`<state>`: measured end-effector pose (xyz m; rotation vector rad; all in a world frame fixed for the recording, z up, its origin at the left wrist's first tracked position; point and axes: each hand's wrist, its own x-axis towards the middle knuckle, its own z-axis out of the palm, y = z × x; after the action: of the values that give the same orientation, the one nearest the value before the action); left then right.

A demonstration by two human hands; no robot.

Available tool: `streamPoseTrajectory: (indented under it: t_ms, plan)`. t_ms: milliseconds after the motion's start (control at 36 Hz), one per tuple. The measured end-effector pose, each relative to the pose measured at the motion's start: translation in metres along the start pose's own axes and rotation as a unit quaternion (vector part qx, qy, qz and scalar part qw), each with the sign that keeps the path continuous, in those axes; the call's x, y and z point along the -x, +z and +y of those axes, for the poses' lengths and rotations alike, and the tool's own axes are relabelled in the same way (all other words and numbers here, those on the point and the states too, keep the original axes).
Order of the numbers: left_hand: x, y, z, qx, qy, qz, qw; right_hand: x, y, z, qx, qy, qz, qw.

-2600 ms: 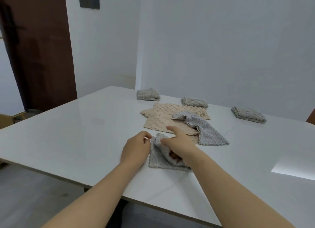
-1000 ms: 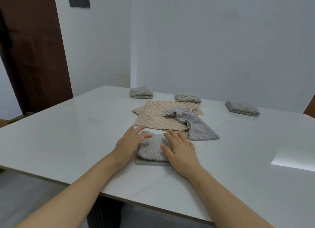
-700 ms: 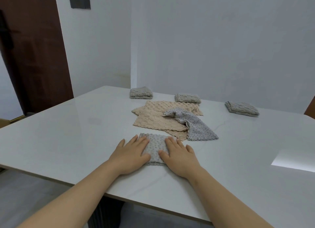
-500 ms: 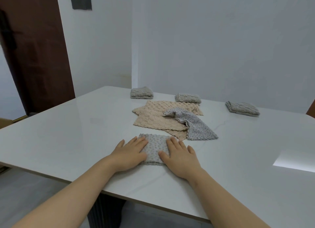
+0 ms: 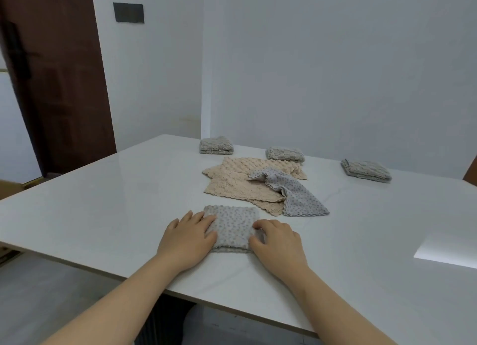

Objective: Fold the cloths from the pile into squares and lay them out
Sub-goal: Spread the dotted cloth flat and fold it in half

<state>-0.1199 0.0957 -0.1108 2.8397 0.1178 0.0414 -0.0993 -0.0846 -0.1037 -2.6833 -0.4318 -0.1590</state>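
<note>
Your folded cloth [image 5: 232,226] is grey with darker dots, like the loose cloth [image 5: 296,197] on the beige cloths [image 5: 237,187]; the 3 far squares [image 5: 285,154] are grey, the bench [image 5: 108,202] white.

On the bench [image 5: 103,202], the near folded cloth [image 5: 231,226] lies between the left hand [image 5: 187,237] and right hand [image 5: 277,241]. The pile [image 5: 240,187] sits just behind it. Behind that, the left square [image 5: 216,145], middle square [image 5: 285,154] and right square [image 5: 366,170] form a row.

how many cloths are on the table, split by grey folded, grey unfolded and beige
grey folded squares: 4 (far-left square, far-middle square, far-right square, near grey square)
grey unfolded cloth: 1
beige unfolded cloths: at least 2 (back beige cloth, front beige cloth); the overlap hides any more
total: at least 7
</note>
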Motion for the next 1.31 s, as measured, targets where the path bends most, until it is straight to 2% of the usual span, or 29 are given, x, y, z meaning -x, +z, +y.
streamPoseTrajectory:
  t_ms: [167,250,333,472,694,833,972,1194,1306]
  plan:
    - [0.002,-0.008,-0.029,-0.007,-0.038,0.037,0.999,-0.016,0.018,-0.029,-0.004,-0.048,0.004,0.999]
    - [0.000,-0.017,-0.045,0.035,-0.048,0.068,0.996,-0.025,0.027,-0.048,-0.005,-0.097,0.019,0.995]
    - [-0.003,-0.021,-0.053,0.083,-0.017,0.058,0.995,-0.035,0.038,-0.067,0.008,-0.116,-0.043,0.992]
    - [-0.016,-0.018,-0.062,-0.021,-0.008,-0.006,1.000,-0.059,0.047,-0.081,0.039,-0.110,-0.112,0.987]
    - [-0.043,-0.036,-0.111,-0.060,-0.070,-0.008,0.996,-0.103,0.065,-0.102,0.045,-0.138,-0.142,0.979]
    - [-0.066,-0.044,-0.140,0.023,-0.107,0.065,0.992,-0.139,0.083,-0.123,0.045,-0.156,-0.141,0.977]
    - [-0.098,-0.056,-0.164,0.116,-0.175,0.154,0.966,-0.178,0.099,-0.144,0.038,-0.176,-0.126,0.976]
    - [-0.155,-0.064,-0.195,0.170,-0.219,0.196,0.941,-0.246,0.132,-0.168,-0.013,-0.174,-0.077,0.982]
    - [-0.179,-0.068,-0.210,0.212,-0.227,0.206,0.928,-0.271,0.140,-0.175,-0.026,-0.178,-0.080,0.981]
